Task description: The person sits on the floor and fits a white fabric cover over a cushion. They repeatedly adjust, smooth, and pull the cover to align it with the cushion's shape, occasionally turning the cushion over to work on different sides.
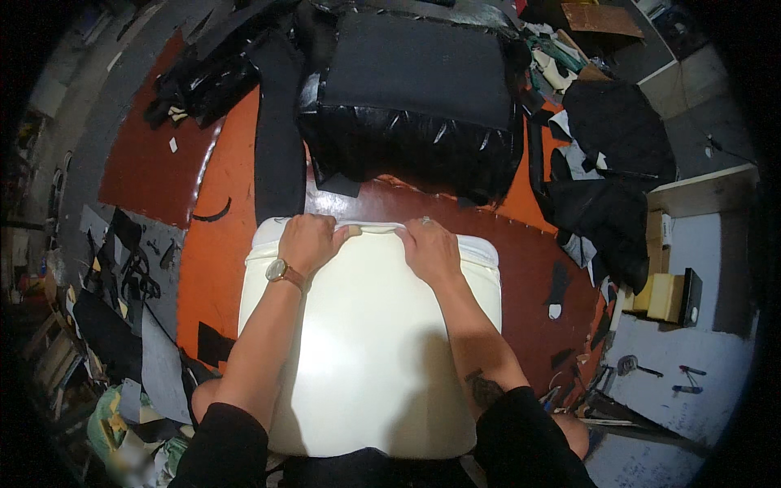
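– White cushion (374, 342), near middle: how is it held?
– Left hand (311, 246) and right hand (431, 250) both curl closed over its far edge; I'd pull evenly, keeping that straight.

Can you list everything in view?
Smooth padded cushion: one, cream, lower centre
Boxy upholstery piece: one, black, upper centre
Long fabric strip: one, black, upper left
Flat sheets: two visible, maroon, either side
Flat work surface: one, orange, beneath
Loose fabric pieces: several, black, right
Small scraps: many, mostly black, left
Boxy blocks: unclear count, yellow, far right
Strapped wristwatch: one, brown, left wrist
Left hand: one, bare, gripping cushion's far edge
Right hand: one, bare, same edge
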A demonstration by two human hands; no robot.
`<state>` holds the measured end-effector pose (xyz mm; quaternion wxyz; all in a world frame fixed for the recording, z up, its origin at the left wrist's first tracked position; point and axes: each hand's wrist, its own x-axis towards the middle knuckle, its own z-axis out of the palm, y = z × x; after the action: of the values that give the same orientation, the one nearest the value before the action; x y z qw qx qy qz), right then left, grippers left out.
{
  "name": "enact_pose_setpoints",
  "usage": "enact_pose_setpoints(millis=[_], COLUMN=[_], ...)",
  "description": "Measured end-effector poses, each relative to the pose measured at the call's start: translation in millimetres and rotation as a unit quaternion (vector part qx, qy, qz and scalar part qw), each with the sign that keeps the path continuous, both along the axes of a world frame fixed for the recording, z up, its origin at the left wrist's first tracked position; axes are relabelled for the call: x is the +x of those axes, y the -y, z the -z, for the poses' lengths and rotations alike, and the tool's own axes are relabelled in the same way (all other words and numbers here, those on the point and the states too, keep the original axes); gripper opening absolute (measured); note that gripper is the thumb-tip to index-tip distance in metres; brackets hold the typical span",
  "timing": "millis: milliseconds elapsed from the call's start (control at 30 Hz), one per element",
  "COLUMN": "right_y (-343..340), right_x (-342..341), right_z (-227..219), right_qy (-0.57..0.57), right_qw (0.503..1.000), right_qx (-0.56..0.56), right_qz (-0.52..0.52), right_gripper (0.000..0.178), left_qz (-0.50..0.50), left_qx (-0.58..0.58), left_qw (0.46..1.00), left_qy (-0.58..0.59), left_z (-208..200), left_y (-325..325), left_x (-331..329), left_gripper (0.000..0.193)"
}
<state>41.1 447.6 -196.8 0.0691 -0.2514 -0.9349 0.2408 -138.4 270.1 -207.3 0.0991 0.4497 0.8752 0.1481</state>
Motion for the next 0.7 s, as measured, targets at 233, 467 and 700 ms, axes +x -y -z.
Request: enact_pose_setpoints(millis=[233, 467, 700], right_y=[-0.7, 13.4, 19.3], right_x=[-2.6, 8.3, 31.3], right_z=[-2.8, -56.7, -189.5], right_qy=[0.023, 0.018, -0.266], right_qw=[1.000, 0.999, 0.951], right_qx=[0.005, 0.047, 0.149], right_qz=[0.015, 0.008, -0.043], right_gripper=[0.029, 0.025, 0.008], left_qz=[-0.006, -0.016, 0.057], left_qx=[-0.013, 0.047, 0.147], left_qw=[1.000, 0.998, 0.959], left_qy=[-0.017, -0.030, -0.234], left_z=[-5.4, -63.0, -232.1], left_y=[-2.2, 11.2, 41.1], left_x=[1.3, 19.5, 44.5], left_gripper=[0.061, 0.058, 0.031])
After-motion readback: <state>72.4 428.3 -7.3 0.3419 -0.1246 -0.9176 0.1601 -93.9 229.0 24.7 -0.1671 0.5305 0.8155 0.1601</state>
